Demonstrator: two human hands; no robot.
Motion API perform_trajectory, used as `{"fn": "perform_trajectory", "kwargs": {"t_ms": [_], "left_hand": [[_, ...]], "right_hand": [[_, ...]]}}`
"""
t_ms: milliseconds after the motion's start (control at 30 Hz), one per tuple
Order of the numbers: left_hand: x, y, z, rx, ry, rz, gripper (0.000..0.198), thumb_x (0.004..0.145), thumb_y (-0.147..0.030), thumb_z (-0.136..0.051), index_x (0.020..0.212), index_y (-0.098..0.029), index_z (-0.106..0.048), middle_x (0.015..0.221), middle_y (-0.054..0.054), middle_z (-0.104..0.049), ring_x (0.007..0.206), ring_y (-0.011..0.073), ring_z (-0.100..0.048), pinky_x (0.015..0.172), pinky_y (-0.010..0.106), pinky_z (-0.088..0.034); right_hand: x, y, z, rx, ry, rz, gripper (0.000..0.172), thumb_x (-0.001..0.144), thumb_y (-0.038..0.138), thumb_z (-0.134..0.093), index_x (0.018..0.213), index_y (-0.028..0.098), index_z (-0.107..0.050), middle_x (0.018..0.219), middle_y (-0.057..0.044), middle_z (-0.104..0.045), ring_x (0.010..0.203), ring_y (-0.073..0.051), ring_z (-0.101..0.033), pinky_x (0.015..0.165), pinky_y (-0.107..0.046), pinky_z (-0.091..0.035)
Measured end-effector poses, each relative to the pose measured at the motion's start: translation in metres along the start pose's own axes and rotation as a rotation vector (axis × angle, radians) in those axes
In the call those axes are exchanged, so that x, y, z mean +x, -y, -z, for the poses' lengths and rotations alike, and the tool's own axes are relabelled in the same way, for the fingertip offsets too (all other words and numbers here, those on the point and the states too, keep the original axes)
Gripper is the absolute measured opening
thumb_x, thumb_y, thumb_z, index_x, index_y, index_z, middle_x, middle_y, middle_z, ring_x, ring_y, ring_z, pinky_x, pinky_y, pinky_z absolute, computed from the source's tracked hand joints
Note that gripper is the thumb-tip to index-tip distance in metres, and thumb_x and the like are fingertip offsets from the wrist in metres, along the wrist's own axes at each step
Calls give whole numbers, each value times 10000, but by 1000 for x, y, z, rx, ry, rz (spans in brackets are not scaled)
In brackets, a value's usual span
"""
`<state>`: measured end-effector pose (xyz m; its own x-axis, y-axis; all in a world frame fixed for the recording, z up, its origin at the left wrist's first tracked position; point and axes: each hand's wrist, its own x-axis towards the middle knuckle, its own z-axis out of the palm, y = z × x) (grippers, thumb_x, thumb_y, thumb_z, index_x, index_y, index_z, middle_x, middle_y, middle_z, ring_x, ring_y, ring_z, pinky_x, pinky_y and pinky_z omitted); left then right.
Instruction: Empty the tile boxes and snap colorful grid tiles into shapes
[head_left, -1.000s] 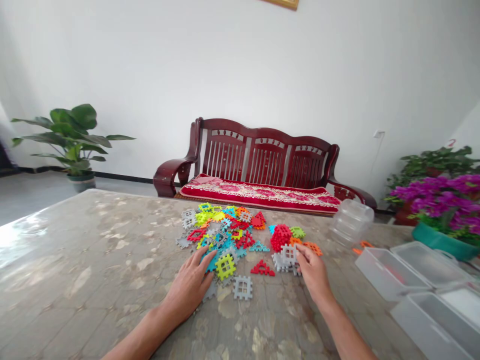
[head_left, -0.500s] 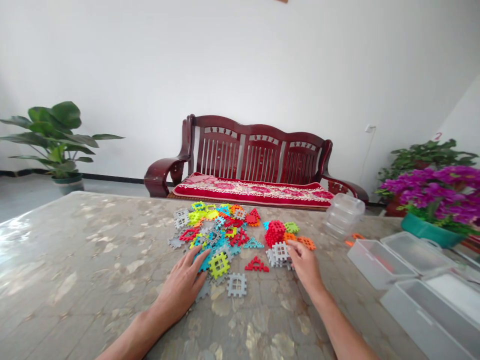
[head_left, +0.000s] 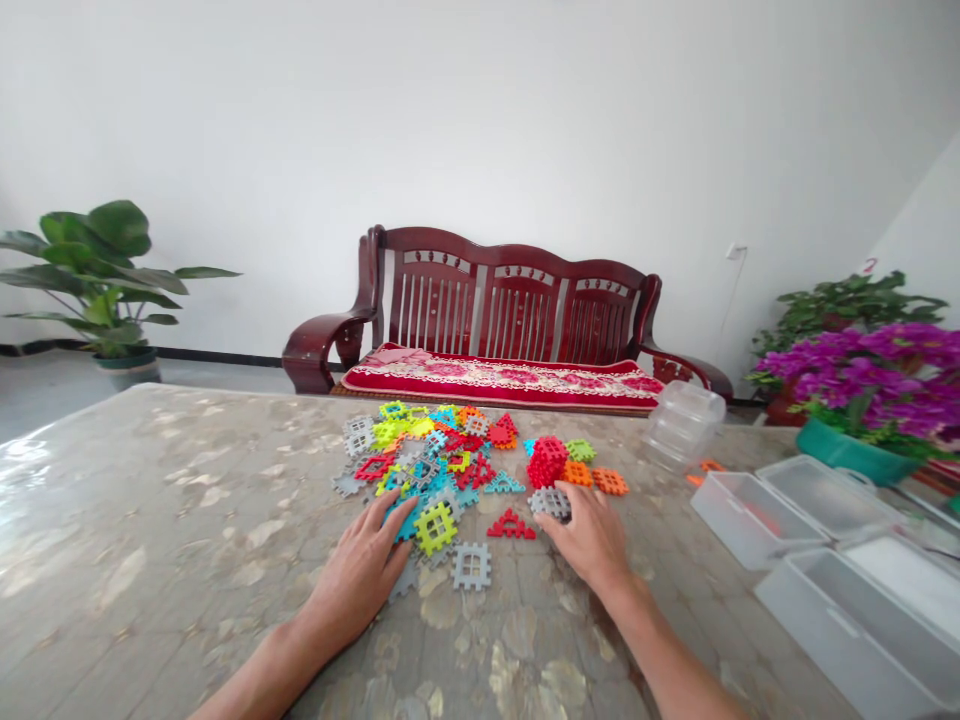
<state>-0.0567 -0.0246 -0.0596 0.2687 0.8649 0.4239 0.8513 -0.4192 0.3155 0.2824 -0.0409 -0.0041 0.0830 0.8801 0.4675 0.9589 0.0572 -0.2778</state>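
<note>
Left hand and right hand spread over bright plastic lattice tiles (some triangular).

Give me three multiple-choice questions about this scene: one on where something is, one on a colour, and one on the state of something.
1. Where does the clear plastic box stand?
A) On the bench
B) On the far side of the table
C) On the floor

2. What colour are the flowers?
A) Yellow
B) White
C) Purple

3. How is the left hand?
A) Clenched in a fist
B) Open on the plastic pieces
C) Holding a piece in the air

Answers:
1 B, it stands beyond the pieces near the table's edge.
2 C, purple blooms fill the teal pot.
3 B, the hand lies spread over them.
</note>
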Motion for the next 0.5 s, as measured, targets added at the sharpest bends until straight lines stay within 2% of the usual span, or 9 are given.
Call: {"fn": "perform_trajectory", "kwargs": {"t_ms": [167, 267, 500], "left_hand": [[0, -1, 1, 3, -5, -3, 456, 945, -327, -427, 1384, -282, -545, 1455, 84, -513, 1317, 269, -510, 1100, 464, -444], [1, -4, 5, 5, 16, 1, 457, 947, -325, -416, 1381, -269, -549, 1453, 94, -514, 1316, 275, -512, 1099, 471, -444], [1, -4, 6, 15, 28, 5, 450, 951, -337, -418, 1380, -279, -544, 1453, 83, -511, 1326, 265, -502, 1102, 453, -439]], "right_hand": [[-3, 6, 1, -4, 12, 9, 265, 787, 361, -691, 1023, 241, -697, 1035, -62, -738, 964, -281, -611, 853, -402, -462], [-4, 9, 2, 10, 29, -1, 235, 782, 320, -691, 1004, 242, -692, 1023, -57, -732, 965, -282, -608, 859, -405, -459], [-4, 12, 4, 8, 58, -10, 465, 764, 347, -719, 1202, 214, -638, 1158, -86, -699, 1084, -309, -583, 915, -435, -450]]}}
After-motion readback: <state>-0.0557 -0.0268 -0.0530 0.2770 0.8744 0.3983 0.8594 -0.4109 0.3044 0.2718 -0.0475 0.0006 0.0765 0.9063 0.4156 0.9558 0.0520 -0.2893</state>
